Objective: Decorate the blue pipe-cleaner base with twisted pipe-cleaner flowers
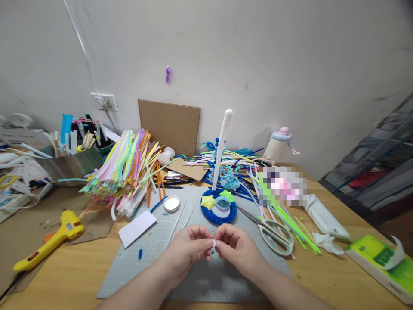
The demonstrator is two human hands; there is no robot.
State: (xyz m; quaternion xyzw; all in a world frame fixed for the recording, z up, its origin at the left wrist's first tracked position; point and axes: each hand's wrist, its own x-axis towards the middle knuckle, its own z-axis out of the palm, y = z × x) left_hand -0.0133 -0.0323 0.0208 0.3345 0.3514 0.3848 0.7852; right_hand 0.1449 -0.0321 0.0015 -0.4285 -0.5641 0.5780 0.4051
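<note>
Between my fingertips is a small white piece (213, 244), mostly covered, so its exact kind is hard to make out. My left hand (190, 246) pinches it from one side, and my right hand (234, 246) closes on it from the other. Just beyond them stands a craft piece with a round blue fuzzy base (209, 216) and a tall white upright stick (220, 148). A yellow star (208, 202), a green star and a small blue-grey cup shape (222, 203) sit on that base. Scissors (275, 236) lie partly open by my right hand.
A grey cutting mat (129, 275) lies beneath my hands, with a white card (137, 228) and a small round white container (172, 203) on it. Left are a yellow glue gun (51, 241) and a big bundle of pipe cleaners (119, 172). Tissue packs (383, 262) lie right.
</note>
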